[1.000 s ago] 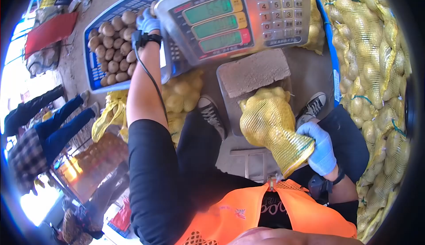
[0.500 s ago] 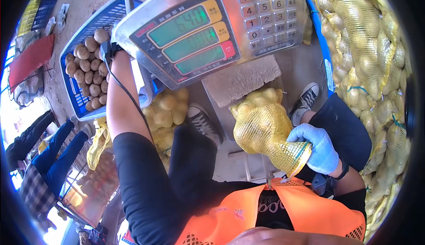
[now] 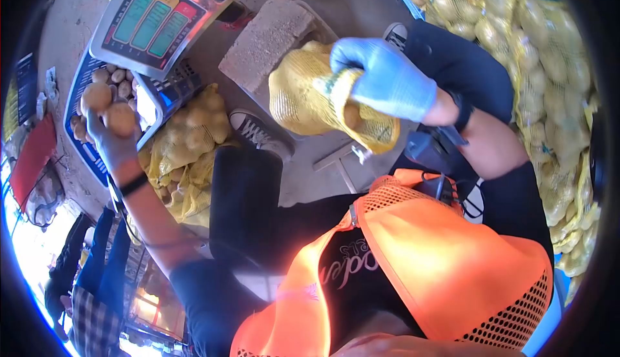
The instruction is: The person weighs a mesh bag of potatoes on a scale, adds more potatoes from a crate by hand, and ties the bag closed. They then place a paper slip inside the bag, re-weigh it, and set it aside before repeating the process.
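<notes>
A worker in an orange mesh vest (image 3: 420,254) stands over a weighing station. The right hand (image 3: 386,82), in a pale blue glove, has its fingers clenched around the gathered neck of a yellow net sack of potatoes (image 3: 310,95). The left hand (image 3: 111,139) is raised beside the blue plastic crate of loose potatoes (image 3: 84,131), its fingers closed on two brown potatoes (image 3: 108,108).

The sack hangs just above the steel platform of the floor scale (image 3: 303,170), close to a grey concrete block (image 3: 268,39) lying on that platform, below the tilted silver display head with three green readouts (image 3: 152,18). Its long axis runs roughly from lower right, where the open mouth flares out past the glove, to upper left, where the filled, rounded bottom bulges toward the block; the mouth points back toward the worker's chest.

The likely trouble is a spill. The mouth is held only by the one fist and faces partly sideways, so a slackened hold or a hasty drop of the two potatoes could send them past the opening onto the floor or the worker's black canvas shoe (image 3: 255,131). The two potatoes are carried in one hand, and one could slip out on the way across. More filled yellow net sacks (image 3: 536,53) are stacked on the right.
</notes>
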{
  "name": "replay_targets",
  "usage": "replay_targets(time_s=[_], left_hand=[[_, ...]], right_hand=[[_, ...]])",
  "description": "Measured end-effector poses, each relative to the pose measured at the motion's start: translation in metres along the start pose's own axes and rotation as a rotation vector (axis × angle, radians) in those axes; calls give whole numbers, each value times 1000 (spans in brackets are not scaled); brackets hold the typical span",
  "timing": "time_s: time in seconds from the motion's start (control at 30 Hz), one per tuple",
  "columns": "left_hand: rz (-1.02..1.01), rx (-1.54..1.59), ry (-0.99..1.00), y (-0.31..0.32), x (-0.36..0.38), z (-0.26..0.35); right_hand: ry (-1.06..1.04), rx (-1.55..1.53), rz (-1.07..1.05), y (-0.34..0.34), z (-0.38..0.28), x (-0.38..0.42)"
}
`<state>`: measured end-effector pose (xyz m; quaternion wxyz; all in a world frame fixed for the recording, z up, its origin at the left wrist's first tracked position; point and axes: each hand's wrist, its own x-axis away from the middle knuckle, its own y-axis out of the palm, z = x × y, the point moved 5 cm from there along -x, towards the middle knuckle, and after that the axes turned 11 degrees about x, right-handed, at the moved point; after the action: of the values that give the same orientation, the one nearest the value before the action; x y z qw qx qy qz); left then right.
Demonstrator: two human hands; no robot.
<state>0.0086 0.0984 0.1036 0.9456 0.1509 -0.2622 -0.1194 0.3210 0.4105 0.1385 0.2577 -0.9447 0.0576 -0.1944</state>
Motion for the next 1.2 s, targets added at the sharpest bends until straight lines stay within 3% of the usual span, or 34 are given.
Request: replay_targets(time_s=[0.1, 0.2, 0.23, 0.3, 0.33, 0.37, 0.5, 0.6, 0.63, 0.7, 0.73, 0.77, 0.83, 0.9, 0.97, 1.03, 1.1, 1.13, 1.2], left_hand=[[-57, 54, -10, 96, 129, -4], [-240, 473, -271, 172, 229, -64], [-480, 736, -513, 204, 256, -84], [-414, 760, -659, 245, 283, -122], [-424, 847, -695, 253, 279, -150], [-265, 717, -644, 252, 269, -169], [-59, 454, -299, 202, 209, -207], [-122, -15, -109, 165, 206, -160], [-298, -349, 266, 166, 210, -141], [-153, -278, 243, 167, 218, -123], [-25, -76, -36, 165, 212, -124], [-25, -81, -31, 171, 209, -118], [-151, -95, -84, 191, 204, -111], [-146, -151, -100, 207, 200, -106], [-274, -92, -66, 227, 195, -104], [-278, -176, -4, 229, 196, -106], [-463, -460, 270, 242, 209, -95], [-319, -389, 84, 244, 212, -91], [-329, -347, -19, 228, 202, -95]], right_hand=[[87, -229, -1, 7, 2, 0], [-15, -517, -34, 8, -8, -1], [-49, -519, -37, 1, -14, -2], [-130, -512, -93, -11, -25, -3], [28, -658, -145, -14, -18, -4], [-64, -561, -122, -23, -18, -5], [-137, -478, -174, -30, -1, -20], [-119, -406, -237, -35, -10, -10], [-81, -417, -262, -34, -13, -6], [-86, -448, -255, -37, -17, -5], [-70, -478, -244, -39, -17, -5], [-52, -508, -233, -39, -16, -5], [-115, -570, -136, -44, -14, -16], [-43, -825, -95, -51, -4, -18], [-7, -874, -92, -57, 0, -15], [14, -905, 11, -64, 9, -14], [27, -885, -12, -58, 11, -16], [24, -839, -48, -52, 13, -16], [64, -815, -107, -44, 10, -9]])
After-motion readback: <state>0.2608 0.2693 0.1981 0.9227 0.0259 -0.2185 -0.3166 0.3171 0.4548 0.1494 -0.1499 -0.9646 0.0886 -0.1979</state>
